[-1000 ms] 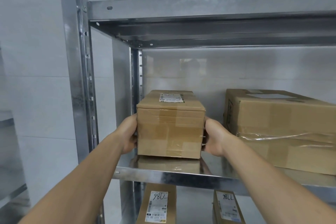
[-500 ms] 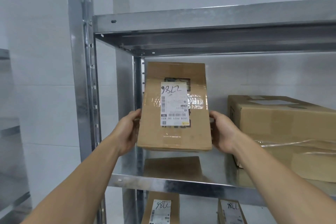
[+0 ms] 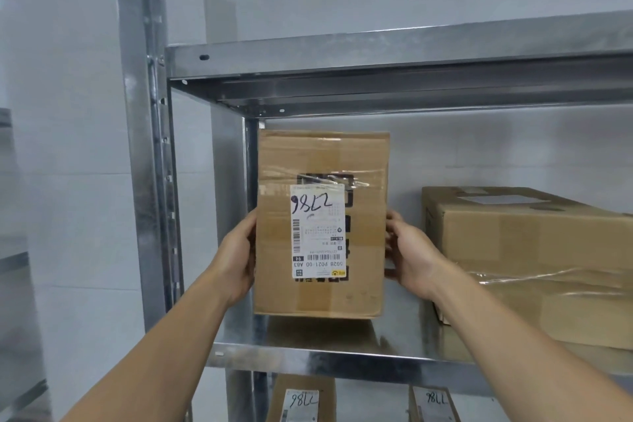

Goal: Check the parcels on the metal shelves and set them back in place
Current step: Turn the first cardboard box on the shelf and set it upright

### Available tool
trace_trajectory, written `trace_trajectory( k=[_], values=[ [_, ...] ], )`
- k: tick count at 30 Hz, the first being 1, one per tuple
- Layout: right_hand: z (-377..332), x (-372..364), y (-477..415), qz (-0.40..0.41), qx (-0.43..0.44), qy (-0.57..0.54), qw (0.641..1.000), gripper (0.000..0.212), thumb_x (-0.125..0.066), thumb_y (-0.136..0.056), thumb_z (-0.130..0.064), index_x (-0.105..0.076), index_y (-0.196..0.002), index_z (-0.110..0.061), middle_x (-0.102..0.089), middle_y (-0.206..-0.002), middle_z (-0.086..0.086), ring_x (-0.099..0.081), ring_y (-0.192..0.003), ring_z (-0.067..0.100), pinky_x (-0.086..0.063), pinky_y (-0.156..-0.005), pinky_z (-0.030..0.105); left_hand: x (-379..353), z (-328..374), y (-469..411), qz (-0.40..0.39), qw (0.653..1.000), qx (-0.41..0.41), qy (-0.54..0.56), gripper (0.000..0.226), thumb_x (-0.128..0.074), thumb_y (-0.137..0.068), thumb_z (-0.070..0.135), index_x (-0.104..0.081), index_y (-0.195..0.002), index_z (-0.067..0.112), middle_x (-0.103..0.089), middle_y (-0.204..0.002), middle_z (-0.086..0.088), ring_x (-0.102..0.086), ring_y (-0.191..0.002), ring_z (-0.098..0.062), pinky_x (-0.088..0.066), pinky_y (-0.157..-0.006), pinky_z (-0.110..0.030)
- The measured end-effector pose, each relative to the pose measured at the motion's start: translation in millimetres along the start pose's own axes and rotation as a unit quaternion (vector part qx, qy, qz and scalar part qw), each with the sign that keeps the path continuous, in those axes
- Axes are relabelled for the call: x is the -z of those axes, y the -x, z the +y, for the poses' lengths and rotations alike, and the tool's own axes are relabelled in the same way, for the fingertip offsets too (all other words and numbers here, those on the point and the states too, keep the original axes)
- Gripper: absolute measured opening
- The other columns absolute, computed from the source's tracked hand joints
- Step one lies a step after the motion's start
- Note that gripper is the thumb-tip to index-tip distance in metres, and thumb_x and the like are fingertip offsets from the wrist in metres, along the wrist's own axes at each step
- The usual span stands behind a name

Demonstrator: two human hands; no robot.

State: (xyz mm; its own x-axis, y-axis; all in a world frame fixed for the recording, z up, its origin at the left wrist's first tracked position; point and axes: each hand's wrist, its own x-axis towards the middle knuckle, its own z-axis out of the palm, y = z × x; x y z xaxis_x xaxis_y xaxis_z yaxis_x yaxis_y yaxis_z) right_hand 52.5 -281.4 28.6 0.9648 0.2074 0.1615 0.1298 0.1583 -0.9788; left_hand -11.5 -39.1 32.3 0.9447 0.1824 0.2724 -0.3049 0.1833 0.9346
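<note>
parcel (image 3: 322, 223) up in the air now, a brown cardboard box stood on end over the left end of the metal shelf (image 3: 308, 356), its bottom edge lifted off the steel. its white label (image 3: 318, 231) faces us upside down, handwritten digits at the top, barcodes beneath. clear tape seals it, so the contents can't be seen. to the right, a bigger box (image 3: 527, 250) sits on the same shelf, taped too, near but apart. one level down, two more small parcels, the left one (image 3: 301, 401) and the right one (image 3: 433, 404), labels showing. upper shelf (image 3: 376, 55) crosses overhead, upright post (image 3: 144, 147) at the left, pale wall (image 3: 68, 181) behind. left hand (image 3: 236, 257) clamps the parcel's left side, fingers hidden behind it. right hand (image 3: 411, 257) grips the right edge, fingers curled onto the cardboard.
</note>
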Motion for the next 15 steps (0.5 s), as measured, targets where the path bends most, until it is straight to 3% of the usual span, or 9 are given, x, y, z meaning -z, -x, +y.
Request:
trace_trajectory(
  k=[2,6,15],
  values=[
    [-0.3,1.5,-0.4,-0.003,-0.006,0.014,1.0,0.027,-0.041,-0.107,-0.033,-0.059,-0.127,-0.038,-0.072,-0.094,-0.005,-0.059,-0.115,0.023,-0.038,-0.11,0.057,5.4,-2.9,-4.1,0.008,1.0,0.001,-0.001,0.041,-0.043,-0.106,0.041,-0.071,-0.127,0.019,-0.075,-0.119,-0.009,-0.07,-0.113,-0.03,-0.05,-0.106,-0.052],
    [-4.2,1.1,1.6,-0.002,-0.007,0.007,1.0,0.028,-0.041,-0.106,-0.023,-0.059,-0.124,-0.036,-0.07,-0.083,-0.003,-0.059,-0.096,0.02,-0.045,-0.079,0.042,9.7,-5.3,-6.7,0.009,1.0,0.008,0.018,0.041,-0.04,-0.107,0.036,-0.063,-0.136,0.018,-0.071,-0.125,-0.014,-0.068,-0.117,-0.033,-0.049,-0.108,-0.055],
    [-8.3,-1.0,7.0,0.011,0.007,0.017,1.0,0.025,-0.043,-0.107,-0.022,-0.06,-0.122,-0.033,-0.063,-0.072,-0.006,-0.056,-0.085,0.019,-0.045,-0.071,0.038,11.4,-10.5,-5.8,0.022,0.999,0.017,0.022,0.04,-0.042,-0.107,0.034,-0.06,-0.139,0.018,-0.071,-0.127,-0.014,-0.066,-0.12,-0.034,-0.047,-0.11,-0.056]
  ],
)
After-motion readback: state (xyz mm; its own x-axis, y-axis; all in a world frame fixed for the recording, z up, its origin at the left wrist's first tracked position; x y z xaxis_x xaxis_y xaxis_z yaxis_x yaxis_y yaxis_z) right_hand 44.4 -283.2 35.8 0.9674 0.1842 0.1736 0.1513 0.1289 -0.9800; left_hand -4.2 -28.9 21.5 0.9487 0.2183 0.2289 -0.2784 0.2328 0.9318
